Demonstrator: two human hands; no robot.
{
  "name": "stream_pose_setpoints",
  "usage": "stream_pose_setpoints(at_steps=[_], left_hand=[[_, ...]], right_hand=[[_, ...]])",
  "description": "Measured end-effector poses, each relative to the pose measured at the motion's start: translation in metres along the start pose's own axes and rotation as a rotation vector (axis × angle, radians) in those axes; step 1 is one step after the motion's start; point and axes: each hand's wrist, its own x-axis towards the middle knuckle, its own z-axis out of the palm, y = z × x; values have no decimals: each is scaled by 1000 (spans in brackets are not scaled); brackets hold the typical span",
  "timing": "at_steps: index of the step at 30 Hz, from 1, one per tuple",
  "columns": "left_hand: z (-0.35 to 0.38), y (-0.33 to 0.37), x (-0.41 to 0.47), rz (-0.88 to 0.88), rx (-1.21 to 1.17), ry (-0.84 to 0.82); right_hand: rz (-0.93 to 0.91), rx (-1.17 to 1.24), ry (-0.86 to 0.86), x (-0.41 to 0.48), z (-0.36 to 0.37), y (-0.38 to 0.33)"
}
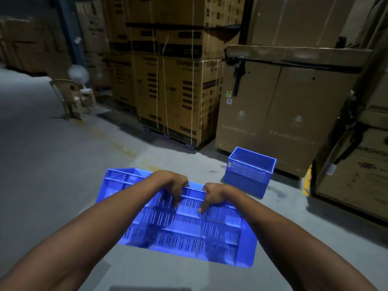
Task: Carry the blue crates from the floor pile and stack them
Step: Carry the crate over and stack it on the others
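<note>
I hold a blue slotted plastic crate [184, 232] in front of me, above the grey floor, tipped so one perforated wall faces up. My left hand [175, 185] grips its far edge, fingers curled over it. Just to the right, my right hand [212, 196] grips the same edge, with a finger lying on the slotted wall. Farther off, at the right, a second blue crate [249, 171] stands upright on the floor, open side up, in front of a large cardboard box.
Tall stacks of strapped cardboard boxes [178, 80] stand behind, with a large carton [283, 108] to the right. More cartons [357, 164] line the right edge. A plastic chair [69, 97] and a fan [78, 74] stand at the left. Grey concrete floor [52, 154] stretches left.
</note>
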Motion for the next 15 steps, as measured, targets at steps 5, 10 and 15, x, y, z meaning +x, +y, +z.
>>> stream_pose_setpoints(at_steps=[5, 10, 15], left_hand=[[-51, -30, 67, 89, 27, 74], [-115, -76, 127, 144, 61, 234], [-168, -112, 191, 171, 138, 372]], right_hand=[[54, -12, 65, 61, -52, 16], [116, -123, 171, 132, -120, 16], [213, -190, 299, 195, -166, 28]])
